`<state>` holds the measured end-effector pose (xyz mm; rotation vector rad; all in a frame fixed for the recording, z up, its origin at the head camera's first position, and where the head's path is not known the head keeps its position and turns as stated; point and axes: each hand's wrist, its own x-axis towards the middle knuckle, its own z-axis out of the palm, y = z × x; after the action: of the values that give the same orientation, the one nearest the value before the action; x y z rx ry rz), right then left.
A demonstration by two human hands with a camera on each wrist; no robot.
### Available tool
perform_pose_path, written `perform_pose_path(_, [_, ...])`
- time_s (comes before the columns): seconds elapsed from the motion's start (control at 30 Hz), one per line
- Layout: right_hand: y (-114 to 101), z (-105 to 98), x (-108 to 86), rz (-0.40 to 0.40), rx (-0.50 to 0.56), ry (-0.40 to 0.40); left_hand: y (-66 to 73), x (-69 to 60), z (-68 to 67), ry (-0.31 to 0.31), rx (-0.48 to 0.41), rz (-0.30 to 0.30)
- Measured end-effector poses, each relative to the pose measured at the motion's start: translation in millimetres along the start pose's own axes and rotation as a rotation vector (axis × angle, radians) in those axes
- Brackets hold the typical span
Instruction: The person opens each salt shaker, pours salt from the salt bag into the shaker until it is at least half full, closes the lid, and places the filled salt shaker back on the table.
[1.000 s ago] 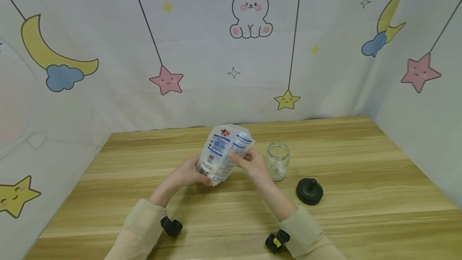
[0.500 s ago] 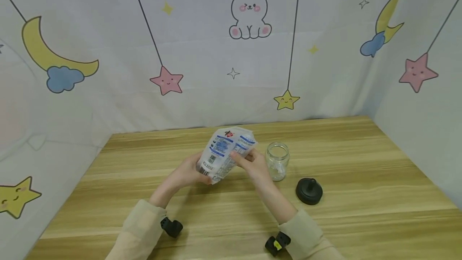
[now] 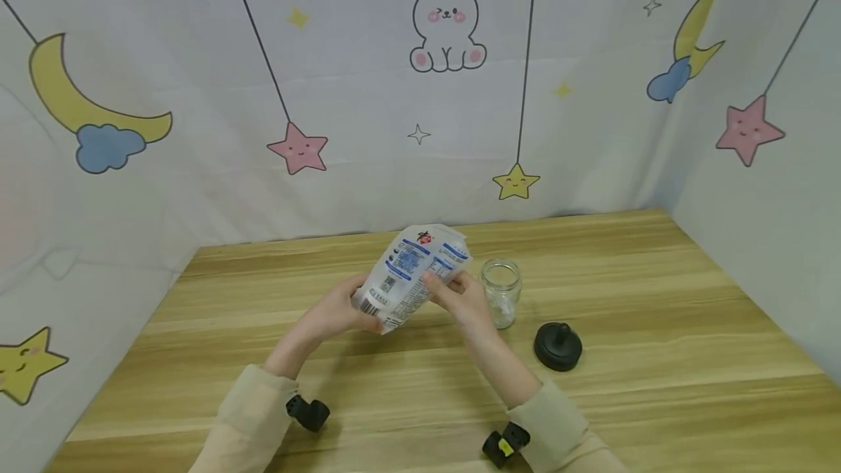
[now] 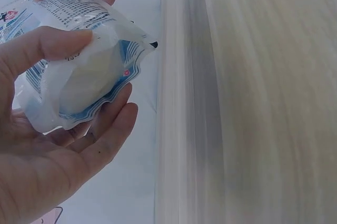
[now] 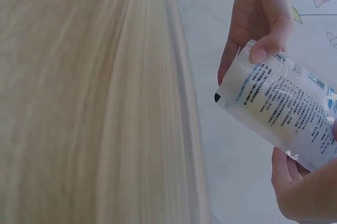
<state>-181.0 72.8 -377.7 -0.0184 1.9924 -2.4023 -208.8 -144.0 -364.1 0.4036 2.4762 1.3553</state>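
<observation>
A white plastic pouch (image 3: 407, 276) with blue and black print is held up off the table in the head view, its upper end leaning right. My left hand (image 3: 336, 309) grips its lower left end, thumb in front and fingers behind. On the right edge, my right hand (image 3: 463, 301) pinches the pouch with its thumb on the printed face. Something pale shows through the pouch (image 4: 92, 79) in the left wrist view. Just right of my right hand stands a lidless glass jar (image 3: 501, 287) with some white stuff low inside. What the pouch's far side looks like is hidden.
A round black lid (image 3: 558, 347) with a knob lies on the wooden table (image 3: 657, 298), in front and to the right of the jar. A printed white cloth (image 3: 368, 93) hangs behind the table's back edge and along the sides.
The pouch has tilted further, its upper end leaning more to the right. Both hands keep their hold. The head view has shifted slightly; jar and lid stay where they were.
</observation>
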Motion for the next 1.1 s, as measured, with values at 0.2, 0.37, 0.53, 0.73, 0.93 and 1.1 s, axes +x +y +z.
perform_pose_path(0.2, [0.3,-0.5,-2.8,-0.011,-0.015,-0.006,-0.7,-2.6,-3.6,-0.018,-0.016,0.041])
perform_pose_path(0.37, [0.1,-0.9,-3.2,-0.007,-0.005,-0.012,-0.6,-4.0,-7.2,-0.016,-0.011,0.045])
perform_pose_path(0.53, [0.4,-2.0,-3.2,0.001,0.020,-0.024,1.3,-3.9,-9.3,-0.020,-0.031,0.040])
perform_pose_path(0.73, [1.4,-3.2,-1.9,0.008,0.061,-0.027,5.1,-2.7,-11.2,0.016,-0.028,0.022])
perform_pose_path(0.93, [1.8,-5.2,-1.6,0.021,0.087,-0.034,6.4,-0.4,-11.8,0.016,-0.018,0.015])
perform_pose_path(1.1, [1.8,-5.8,-0.5,0.027,0.109,-0.037,6.9,-0.1,-12.5,0.001,-0.035,0.052])
